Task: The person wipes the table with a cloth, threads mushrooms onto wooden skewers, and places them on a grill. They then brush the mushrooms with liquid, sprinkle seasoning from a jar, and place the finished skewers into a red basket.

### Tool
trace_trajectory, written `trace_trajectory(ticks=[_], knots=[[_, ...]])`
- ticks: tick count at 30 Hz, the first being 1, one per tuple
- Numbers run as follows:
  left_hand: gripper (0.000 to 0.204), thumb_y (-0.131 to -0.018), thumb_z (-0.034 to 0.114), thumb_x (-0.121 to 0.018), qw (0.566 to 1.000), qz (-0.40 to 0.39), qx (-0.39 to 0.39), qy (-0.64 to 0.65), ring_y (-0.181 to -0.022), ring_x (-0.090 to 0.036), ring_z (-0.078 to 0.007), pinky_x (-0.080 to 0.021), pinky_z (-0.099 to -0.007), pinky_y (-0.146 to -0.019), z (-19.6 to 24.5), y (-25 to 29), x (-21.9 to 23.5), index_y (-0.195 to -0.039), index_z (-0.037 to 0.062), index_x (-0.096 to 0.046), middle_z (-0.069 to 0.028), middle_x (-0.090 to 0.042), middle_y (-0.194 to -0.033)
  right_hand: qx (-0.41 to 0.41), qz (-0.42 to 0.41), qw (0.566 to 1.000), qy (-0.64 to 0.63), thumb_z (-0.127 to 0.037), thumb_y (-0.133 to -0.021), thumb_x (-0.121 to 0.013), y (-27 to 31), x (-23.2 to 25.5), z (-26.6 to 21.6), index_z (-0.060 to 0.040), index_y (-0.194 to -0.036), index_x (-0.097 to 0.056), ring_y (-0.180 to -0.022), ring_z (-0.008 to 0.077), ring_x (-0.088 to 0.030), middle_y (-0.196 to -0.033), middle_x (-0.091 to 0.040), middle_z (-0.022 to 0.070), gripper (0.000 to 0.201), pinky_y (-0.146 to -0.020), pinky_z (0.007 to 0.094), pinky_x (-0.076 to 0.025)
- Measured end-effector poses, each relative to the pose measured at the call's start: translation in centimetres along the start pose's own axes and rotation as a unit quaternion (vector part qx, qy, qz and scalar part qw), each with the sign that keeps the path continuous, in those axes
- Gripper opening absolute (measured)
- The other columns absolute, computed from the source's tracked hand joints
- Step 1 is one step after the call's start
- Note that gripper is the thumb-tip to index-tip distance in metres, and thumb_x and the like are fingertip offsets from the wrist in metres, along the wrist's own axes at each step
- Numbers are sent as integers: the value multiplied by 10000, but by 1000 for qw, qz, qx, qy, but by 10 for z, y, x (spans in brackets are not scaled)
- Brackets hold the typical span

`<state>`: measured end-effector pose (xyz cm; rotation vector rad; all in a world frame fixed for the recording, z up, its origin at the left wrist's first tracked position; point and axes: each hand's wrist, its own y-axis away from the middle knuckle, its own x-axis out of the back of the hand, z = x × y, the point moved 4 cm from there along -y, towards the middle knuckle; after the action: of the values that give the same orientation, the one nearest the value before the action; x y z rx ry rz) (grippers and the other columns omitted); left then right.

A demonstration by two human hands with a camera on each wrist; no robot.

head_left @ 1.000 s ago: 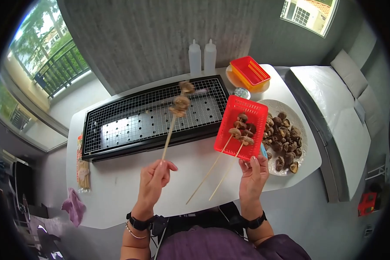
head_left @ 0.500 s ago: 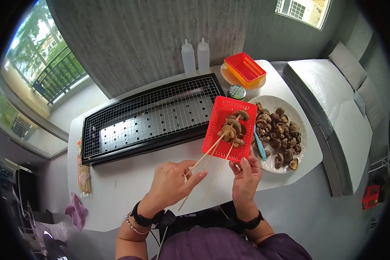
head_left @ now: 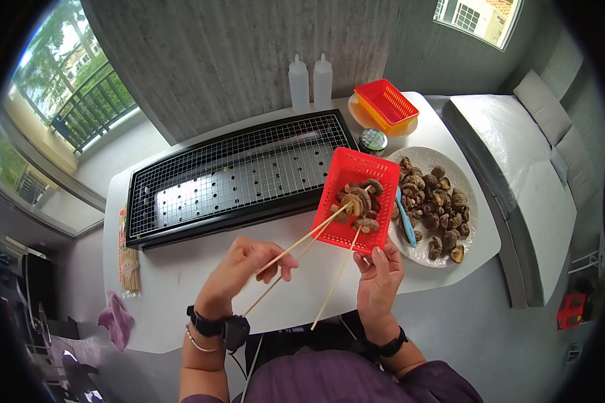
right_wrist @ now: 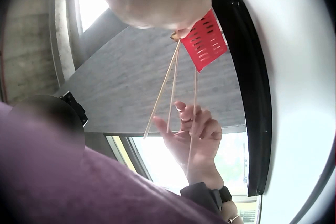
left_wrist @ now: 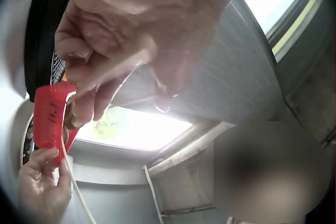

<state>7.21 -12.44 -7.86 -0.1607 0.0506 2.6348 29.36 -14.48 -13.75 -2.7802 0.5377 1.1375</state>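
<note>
My right hand pinches the near edge of a red basket above the table. Three skewers with mushrooms lie in the basket, and their bare sticks jut out over its near edge. Beside the sticks is my left hand, its fingers loosely bent and gripping nothing. The right wrist view shows that left hand with spread fingers behind the sticks. In the left wrist view, a blurred stick passes in front of the left palm, while the right hand holds the basket.
A black grill with a wire mesh spans the table's back left. At the right are a plate of mushrooms and a blue-handled tool. Behind stand stacked baskets, a round tin and two bottles. Packed skewers and a cloth lie left.
My left hand has brought its skewer from above the grill into the basket, let go of its stick and drawn back left. The basket has moved slightly left in my right hand.
</note>
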Motion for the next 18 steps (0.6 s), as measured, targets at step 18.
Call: trace_trajectory(ticks=[18], knots=[[258,-845,56,-567,982,109,48,-147,-584,-551,-54,-475,-207,-511,-48,-5,24,-1088,-6,-624,-37,-653,-743,-263,-156,941,143,-57,-898,-532,49,12,27,-9,-890,-511,-740,129,-619,-876,-585,64,53,-693,288,-552]])
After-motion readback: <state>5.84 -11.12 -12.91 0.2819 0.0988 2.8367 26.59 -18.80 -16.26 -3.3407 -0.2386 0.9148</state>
